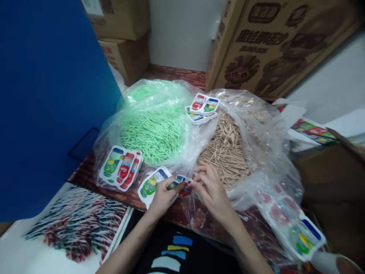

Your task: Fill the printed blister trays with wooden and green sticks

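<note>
My left hand [163, 196] is closed on a small printed card [186, 188] with bottle pictures in green, blue and red. Against the card's right end, the bent fingers of my right hand [210, 190] are closed, pinching its edge. A larger card with a green bottle print [152, 185] lies flat just left of and partly beneath my left hand. Beyond my right hand, thin brown sticks [226, 156] fill an open clear plastic bag. Bright green sticks [154, 131] fill another clear bag to the left.
Stacked bottle-print cards [121, 167] lie at the left table edge; more cards [202, 107] rest between the bags. A row of cards [305, 238] lies at lower right, partly under plastic. A blue panel [51, 106] stands left; a large carton [273, 45] stands behind.
</note>
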